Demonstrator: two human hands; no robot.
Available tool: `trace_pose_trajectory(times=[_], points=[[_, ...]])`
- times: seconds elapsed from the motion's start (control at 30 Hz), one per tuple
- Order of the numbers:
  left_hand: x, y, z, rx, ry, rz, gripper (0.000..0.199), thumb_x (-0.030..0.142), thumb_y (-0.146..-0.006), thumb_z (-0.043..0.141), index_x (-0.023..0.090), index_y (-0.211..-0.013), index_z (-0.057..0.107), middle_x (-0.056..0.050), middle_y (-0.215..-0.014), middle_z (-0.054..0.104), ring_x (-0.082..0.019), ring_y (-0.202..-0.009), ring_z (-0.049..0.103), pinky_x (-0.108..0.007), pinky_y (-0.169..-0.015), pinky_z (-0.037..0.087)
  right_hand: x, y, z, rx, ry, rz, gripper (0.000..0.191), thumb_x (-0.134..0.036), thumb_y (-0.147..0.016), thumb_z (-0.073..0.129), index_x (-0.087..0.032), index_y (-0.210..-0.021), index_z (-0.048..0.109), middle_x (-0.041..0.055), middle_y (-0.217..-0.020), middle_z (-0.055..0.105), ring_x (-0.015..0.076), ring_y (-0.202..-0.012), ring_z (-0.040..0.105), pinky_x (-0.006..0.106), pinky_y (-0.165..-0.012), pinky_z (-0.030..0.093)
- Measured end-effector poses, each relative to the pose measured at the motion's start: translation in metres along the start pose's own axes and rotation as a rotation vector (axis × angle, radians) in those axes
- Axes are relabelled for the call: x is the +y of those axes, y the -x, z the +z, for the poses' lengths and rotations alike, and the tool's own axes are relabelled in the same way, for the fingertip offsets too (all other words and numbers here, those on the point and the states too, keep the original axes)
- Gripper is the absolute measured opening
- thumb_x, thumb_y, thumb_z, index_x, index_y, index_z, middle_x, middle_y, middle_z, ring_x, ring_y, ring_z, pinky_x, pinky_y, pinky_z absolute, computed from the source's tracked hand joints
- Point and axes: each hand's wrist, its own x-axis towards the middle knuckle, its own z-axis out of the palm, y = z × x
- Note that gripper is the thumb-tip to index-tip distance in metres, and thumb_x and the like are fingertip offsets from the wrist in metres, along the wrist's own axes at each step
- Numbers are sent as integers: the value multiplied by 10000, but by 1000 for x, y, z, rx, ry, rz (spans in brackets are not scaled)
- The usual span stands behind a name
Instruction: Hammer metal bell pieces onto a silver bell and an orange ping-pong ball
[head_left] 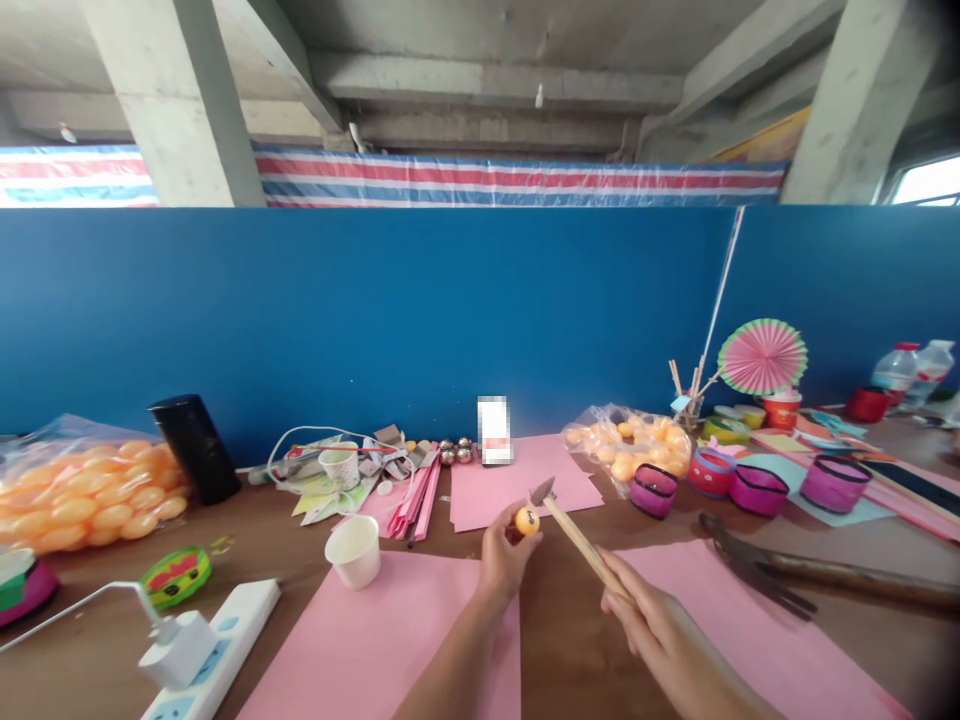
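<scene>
My left hand is closed round a small orange ball with dark marks on it, held above the table between thumb and fingers. In my right hand is a small hammer, gripped by its light wooden handle. Its dark metal head points up and left, close beside the ball; whether they touch I cannot tell. Beneath my left forearm lies a sheet of pink paper, and another pink sheet is near my right hand. A white paper cup stands to the left of my left hand.
A claw hammer lies at the right. Bags of orange balls sit far left and back right. A power strip with a plugged-in charger is front left. Purple bands, a black cylinder and a phone stand along the back.
</scene>
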Motion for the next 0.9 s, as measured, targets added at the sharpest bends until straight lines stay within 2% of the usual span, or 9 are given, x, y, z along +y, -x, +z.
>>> trace_pose_trajectory(times=[0.17,0.3,0.43,0.57,0.67,0.8,0.9], points=[[1,0,0,-6,39,2,479,204,-581,703,146,-1045,597,-88,-931,660,-201,-816,608,-326,-777,465,2,0,2,-53,-11,30,400,-371,-870,276,-237,-1236,363,-1,-753,588,127,-556,537,233,-564,438],[0,0,-1,5,21,-2,503,233,-582,709,141,-1062,590,-100,-952,657,-206,-806,612,-335,-768,469,5,0,4,-37,-27,25,402,-374,-877,265,-240,-1250,331,1,-780,585,120,-555,533,232,-572,434],[1,0,-1,-6,60,-15,525,261,-570,721,132,-1063,594,-98,-940,664,-209,-809,615,-325,-765,469,2,1,4,-66,-44,35,387,-372,-868,278,-233,-1219,368,-3,-736,577,128,-558,532,232,-553,433],[5,1,0,31,91,-32,540,273,-530,743,137,-1035,611,-90,-913,673,-212,-798,618,-316,-741,477,-3,3,4,-31,-57,22,410,-389,-870,264,-235,-1242,344,6,-780,584,125,-562,534,237,-582,441],[6,1,1,40,113,-59,537,276,-515,750,135,-1016,618,-84,-889,677,-209,-783,620,-310,-724,481,-4,3,4,-49,-47,40,411,-388,-865,276,-233,-1236,359,2,-738,584,134,-560,539,242,-577,441],[2,0,-1,54,88,-49,521,262,-536,739,146,-1028,610,-88,-912,670,-196,-780,618,-302,-726,476,0,1,4,-59,-87,41,409,-379,-870,272,-231,-1244,346,-3,-747,583,127,-569,542,229,-570,439],[-2,-1,-2,20,37,-4,486,218,-571,713,156,-1039,601,-91,-943,659,-201,-820,611,-309,-757,467,5,-1,4,-64,-127,45,405,-377,-875,272,-241,-1251,339,-12,-762,576,114,-550,523,219,-554,432]])
